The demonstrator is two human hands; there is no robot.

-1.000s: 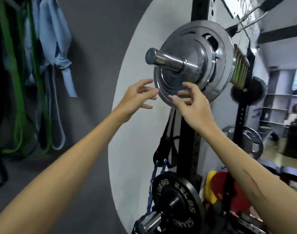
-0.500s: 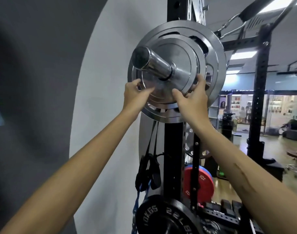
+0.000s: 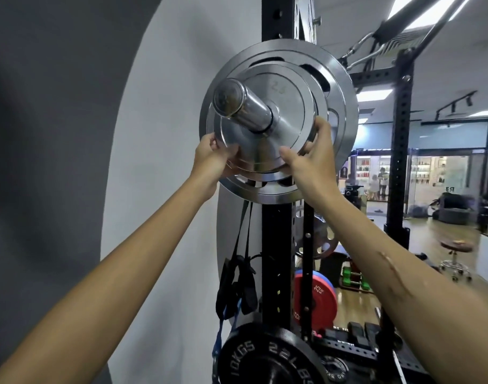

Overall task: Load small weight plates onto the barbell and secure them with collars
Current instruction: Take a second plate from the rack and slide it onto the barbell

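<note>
A chrome barbell sleeve (image 3: 241, 105) points toward me, with stacked chrome plates on it. The outermost is a small plate (image 3: 288, 112) marked 2.5, in front of a mid-size plate and a large slotted plate (image 3: 341, 106). My left hand (image 3: 212, 159) grips the small plate's lower left rim. On the lower right rim my right hand (image 3: 310, 159) holds it, fingers curled behind the edge. No collar shows on the sleeve.
A black rack upright (image 3: 276, 245) stands behind the plates, with black straps (image 3: 237, 284) hanging. A black 10 kg plate (image 3: 267, 358) sits low centre, a red plate (image 3: 316, 297) behind it. A stool (image 3: 456, 250) stands on the gym floor at right. A grey-white wall fills the left.
Both hands went from open in front of the plates to gripping the small plate's rim. The view shifted right and closer to the sleeve.
</note>
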